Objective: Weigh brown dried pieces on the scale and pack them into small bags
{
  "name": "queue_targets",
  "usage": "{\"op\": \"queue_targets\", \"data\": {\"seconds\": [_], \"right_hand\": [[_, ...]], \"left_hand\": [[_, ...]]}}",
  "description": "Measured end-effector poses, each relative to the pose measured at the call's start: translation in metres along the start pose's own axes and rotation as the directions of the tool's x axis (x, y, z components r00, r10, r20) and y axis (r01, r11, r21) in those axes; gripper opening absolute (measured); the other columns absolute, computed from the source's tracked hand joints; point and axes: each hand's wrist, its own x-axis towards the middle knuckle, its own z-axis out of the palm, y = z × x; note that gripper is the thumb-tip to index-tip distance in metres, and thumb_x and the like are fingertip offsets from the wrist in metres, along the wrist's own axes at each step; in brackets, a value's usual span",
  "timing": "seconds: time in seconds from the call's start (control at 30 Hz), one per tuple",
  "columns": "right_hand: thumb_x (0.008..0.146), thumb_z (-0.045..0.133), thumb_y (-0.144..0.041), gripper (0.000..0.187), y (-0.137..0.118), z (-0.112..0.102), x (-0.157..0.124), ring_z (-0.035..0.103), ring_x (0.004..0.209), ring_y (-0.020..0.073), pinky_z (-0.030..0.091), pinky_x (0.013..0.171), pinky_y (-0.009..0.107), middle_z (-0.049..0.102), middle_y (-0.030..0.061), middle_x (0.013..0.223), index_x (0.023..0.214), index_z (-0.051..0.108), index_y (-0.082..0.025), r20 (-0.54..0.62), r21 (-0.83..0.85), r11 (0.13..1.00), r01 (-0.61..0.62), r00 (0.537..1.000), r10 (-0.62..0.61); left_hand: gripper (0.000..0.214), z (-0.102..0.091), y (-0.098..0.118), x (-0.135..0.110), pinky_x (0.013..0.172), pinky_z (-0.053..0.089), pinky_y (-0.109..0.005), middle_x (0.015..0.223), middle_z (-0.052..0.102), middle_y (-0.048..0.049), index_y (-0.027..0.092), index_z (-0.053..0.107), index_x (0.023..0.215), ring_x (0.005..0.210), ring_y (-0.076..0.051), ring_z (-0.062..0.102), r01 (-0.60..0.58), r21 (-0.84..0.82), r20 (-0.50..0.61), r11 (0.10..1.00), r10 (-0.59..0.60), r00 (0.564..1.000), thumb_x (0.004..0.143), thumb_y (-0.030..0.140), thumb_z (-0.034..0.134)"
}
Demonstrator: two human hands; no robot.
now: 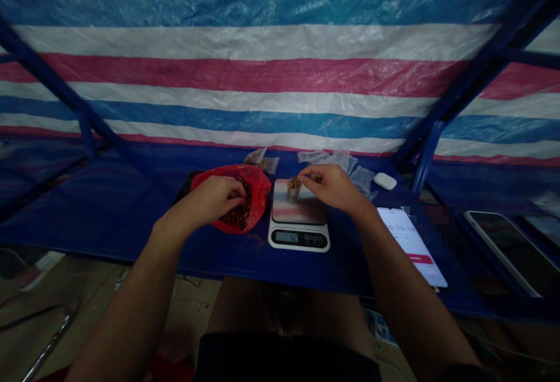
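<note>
My left hand [223,196] reaches into a red plastic bag [260,184] of small brown pieces [238,216], perhaps nuts or dried bits. Its thumb and fingers are closed together; what they pinch is hidden. A digital kitchen scale [298,216] lies right of the bag, its display reading about 42. On the scale's plate stands a small cup [293,191], upright and filled to the top with brown pieces. My right hand [329,185] is beside the cup's rim, thumb and fingertips pinched together; whether something small is between them cannot be made out.
Clear plastic bags [345,163] lie behind the scale, and a small bag with brown contents [262,162] lies behind the red one. A white case [385,181], a lit phone showing a timer [409,245] and a dark-screened phone [511,248] are at right. Blue metal bars [422,154] flank the table.
</note>
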Motion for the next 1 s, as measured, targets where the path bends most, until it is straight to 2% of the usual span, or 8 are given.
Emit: {"op": "queue_targets", "data": {"seconds": [0.37,0.53,0.63,0.7,0.87,1.0], "right_hand": [[0.099,0.061,-0.035,0.025,0.004,0.002,0.0,0.069,0.076,0.0197,0.05,0.07,0.035,0.08,0.0071,0.093,0.094,0.079,-0.019,-0.115,0.021,1.0,0.0,0.993,0.002],[0.1,0.062,-0.037,0.025,0.005,0.002,0.001,0.066,0.074,0.0191,0.049,0.069,0.035,0.078,0.0065,0.09,0.095,0.079,-0.019,-0.135,0.03,1.0,-0.002,0.991,0.006],[0.101,0.062,-0.04,0.027,0.006,0.002,0.001,0.065,0.073,0.0191,0.047,0.067,0.035,0.077,0.006,0.087,0.094,0.079,-0.02,-0.154,0.028,0.999,-0.016,0.988,0.02],[0.101,0.062,-0.039,0.026,0.005,0.002,0.001,0.065,0.074,0.0194,0.047,0.067,0.035,0.077,0.0059,0.087,0.094,0.078,-0.02,-0.158,0.025,1.0,-0.017,0.987,0.021],[0.101,0.06,-0.037,0.027,0.003,0.0,0.001,0.065,0.074,0.0187,0.045,0.068,0.034,0.077,0.0062,0.087,0.092,0.078,-0.019,-0.147,0.003,1.0,0.006,0.989,-0.006],[0.1,0.06,-0.036,0.027,0.004,-0.001,0.002,0.065,0.075,0.0183,0.044,0.068,0.034,0.077,0.0062,0.088,0.093,0.078,-0.018,-0.153,-0.005,1.0,0.013,0.988,-0.013]], "left_hand": [[0.02,-0.01,0.006,-0.005,0.073,0.052,-0.025,0.098,0.084,-0.0042,0.02,0.078,0.094,0.085,-0.018,0.075,0.046,-0.024,-0.011,0.999,-0.046,0.999,0.091,0.027,0.059],[0.02,-0.015,0.012,-0.002,0.075,0.056,-0.028,0.097,0.084,-0.0039,0.02,0.08,0.097,0.084,-0.02,0.076,0.007,-0.065,-0.14,0.998,-0.017,0.99,0.093,0.033,0.065],[0.02,-0.018,0.026,0.009,0.084,0.059,-0.031,0.104,0.085,-0.005,0.021,0.081,0.101,0.095,-0.023,0.078,-0.078,-0.129,-0.249,0.989,0.044,0.967,0.095,0.034,0.066],[0.02,-0.017,0.038,0.022,0.092,0.06,-0.034,0.108,0.085,-0.0054,0.021,0.082,0.103,0.101,-0.023,0.078,-0.162,-0.193,-0.28,0.968,0.104,0.954,0.097,0.033,0.067],[0.015,0.001,0.059,0.061,0.092,0.06,-0.034,0.104,0.085,-0.0052,0.018,0.082,0.103,0.096,-0.021,0.078,-0.272,-0.254,-0.224,0.928,0.217,0.95,0.094,0.022,0.071],[0.02,0.015,0.062,0.076,0.094,0.061,-0.035,0.106,0.085,-0.0047,0.02,0.082,0.108,0.099,-0.021,0.079,-0.308,-0.243,-0.164,0.92,0.274,0.948,0.095,0.016,0.067]]}}
